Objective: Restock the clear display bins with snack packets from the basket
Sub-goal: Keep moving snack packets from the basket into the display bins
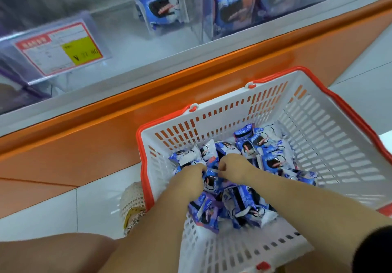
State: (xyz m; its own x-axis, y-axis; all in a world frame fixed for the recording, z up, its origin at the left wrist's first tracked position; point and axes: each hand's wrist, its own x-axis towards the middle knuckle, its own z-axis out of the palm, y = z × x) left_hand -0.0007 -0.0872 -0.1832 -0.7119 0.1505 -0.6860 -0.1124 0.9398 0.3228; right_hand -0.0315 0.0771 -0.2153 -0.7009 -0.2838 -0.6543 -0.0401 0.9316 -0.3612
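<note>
Head view: the white, red-rimmed basket is sitting on the tiled floor at the lower right of the frame, holding a loose heap of blue snack packets. Both arms are reaching into it at centre frame: the left grip is curling its fingers round one packet, and the right grip, fingers bent, is pinching that packet's upper edge. The clear display bins are standing along the top of the frame behind an orange ledge, holding a few similar packets, with a red-and-yellow price tag at upper left.
</note>
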